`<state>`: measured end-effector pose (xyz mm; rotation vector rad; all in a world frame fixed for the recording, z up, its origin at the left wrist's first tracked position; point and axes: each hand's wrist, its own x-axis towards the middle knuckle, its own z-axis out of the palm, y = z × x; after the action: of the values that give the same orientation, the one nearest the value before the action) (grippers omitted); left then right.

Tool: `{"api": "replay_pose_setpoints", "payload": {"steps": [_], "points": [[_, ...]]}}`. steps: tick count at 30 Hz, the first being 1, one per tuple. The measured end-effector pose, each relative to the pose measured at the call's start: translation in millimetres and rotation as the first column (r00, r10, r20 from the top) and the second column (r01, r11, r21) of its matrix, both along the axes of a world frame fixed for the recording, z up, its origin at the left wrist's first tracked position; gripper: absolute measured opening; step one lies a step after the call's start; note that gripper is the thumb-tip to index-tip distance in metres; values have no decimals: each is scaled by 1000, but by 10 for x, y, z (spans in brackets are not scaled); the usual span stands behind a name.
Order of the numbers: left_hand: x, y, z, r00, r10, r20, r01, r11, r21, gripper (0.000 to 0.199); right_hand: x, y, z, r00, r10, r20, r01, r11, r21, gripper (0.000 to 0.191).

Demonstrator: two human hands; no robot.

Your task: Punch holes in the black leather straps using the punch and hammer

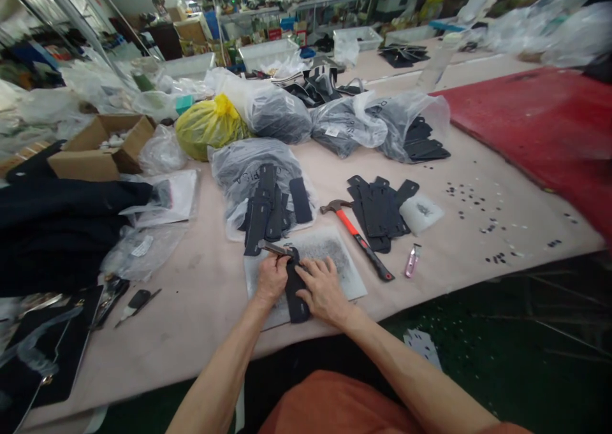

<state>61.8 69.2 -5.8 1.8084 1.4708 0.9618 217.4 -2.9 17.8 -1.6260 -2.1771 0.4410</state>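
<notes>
A dark strip of material [298, 301] lies lengthwise on a white cutting board [351, 280] in front of me. My left hand [272, 278] is closed in a pinch at the strip's far left side, gripping a metal punch [273, 248] that lies across the strip's top end. Part of the punch is hidden by the fingers. My right hand [326, 289] rests with fingers spread on the strip's right edge and the board. A claw hammer [356, 233] with a red and black handle lies right of the board, touching neither hand.
Dark cut pieces lie in a pile [377, 211] behind the hammer and on a plastic bag [261, 157]. Nearby are a white block [423, 213] and pink thread snips [412, 260]. Small dark scraps dot the right side. Dark fabric [57, 230] and a cardboard box [102, 147] stand left.
</notes>
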Motion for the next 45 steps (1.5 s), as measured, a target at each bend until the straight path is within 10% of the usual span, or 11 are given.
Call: {"api": "replay_pose_setpoints", "payload": {"steps": [34, 45], "points": [[32, 199, -19, 986, -130, -104, 145, 977, 158, 17, 135, 155, -34, 995, 1, -102, -1, 1000, 8, 55], [37, 240, -21, 998, -24, -53, 29, 995, 99, 19, 136, 158, -57, 997, 5, -83, -4, 1000, 9, 55]]}}
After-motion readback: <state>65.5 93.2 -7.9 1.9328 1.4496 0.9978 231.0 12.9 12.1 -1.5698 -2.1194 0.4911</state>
